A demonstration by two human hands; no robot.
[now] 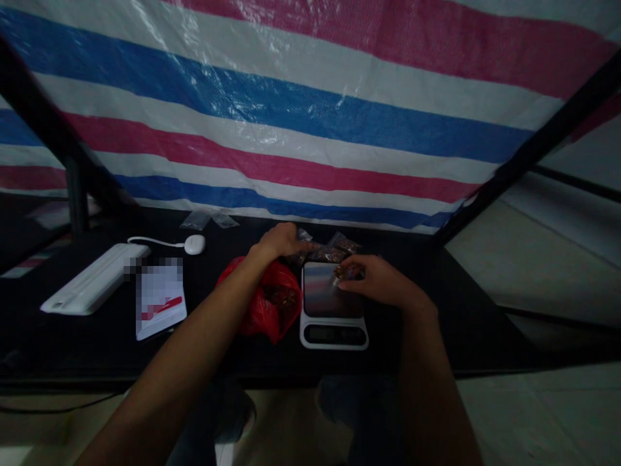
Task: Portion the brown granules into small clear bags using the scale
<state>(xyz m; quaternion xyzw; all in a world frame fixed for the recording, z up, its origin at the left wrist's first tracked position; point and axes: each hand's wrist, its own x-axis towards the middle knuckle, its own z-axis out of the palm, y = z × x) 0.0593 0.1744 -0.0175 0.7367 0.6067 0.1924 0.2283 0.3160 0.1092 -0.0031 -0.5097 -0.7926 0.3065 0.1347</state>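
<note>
My left hand [284,240] reaches past the red plastic bag [286,291], its fingers stretched out over small clear zip bags [345,243] with brown bits in them. Whether it grips one of these bags is hard to see. The red bag stands open under my left forearm, with dark brown pieces inside. My right hand [371,277] is closed on a small metal cup [336,274] filled with brown bits. The cup is at the right side of the steel plate of a white kitchen scale [317,298]; I cannot tell whether it rests there. The scale's display [323,334] looks dark.
At the left lie a white power strip [94,278], a white round-ended cable [195,244] and white paper with a red pen [165,307]. Flat clear bags [196,220] lie at the back of the black table [388,349]. Striped plastic sheeting [291,129] hangs behind, between dark posts.
</note>
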